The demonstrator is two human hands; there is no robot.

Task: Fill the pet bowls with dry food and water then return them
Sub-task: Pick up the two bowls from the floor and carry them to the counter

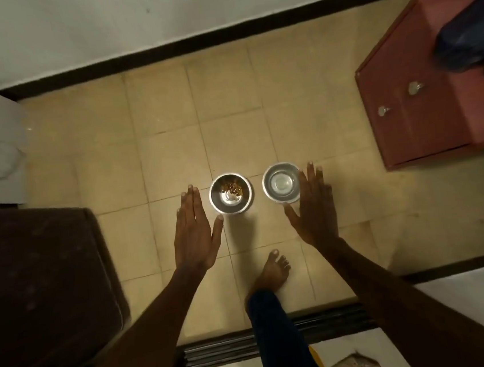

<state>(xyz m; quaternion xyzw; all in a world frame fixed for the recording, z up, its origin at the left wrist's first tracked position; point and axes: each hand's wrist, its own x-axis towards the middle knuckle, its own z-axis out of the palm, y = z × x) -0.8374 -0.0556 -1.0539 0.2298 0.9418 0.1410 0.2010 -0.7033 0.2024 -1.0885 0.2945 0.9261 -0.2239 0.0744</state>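
Two small steel pet bowls stand side by side on the tiled floor. The left bowl (230,194) holds a little brown dry food. The right bowl (282,182) holds clear water. My left hand (194,233) hovers just left of the food bowl with fingers straight and thumb spread, holding nothing. My right hand (312,206) is at the right side of the water bowl, fingers straight, overlapping the bowl's right rim in the view; I cannot tell whether it touches it.
My bare foot (271,273) stands on the tiles just behind the bowls. A dark brown upholstered seat (36,288) fills the left. A reddish wooden cabinet (417,105) with two knobs stands at the right. A white wall with black skirting closes the far side.
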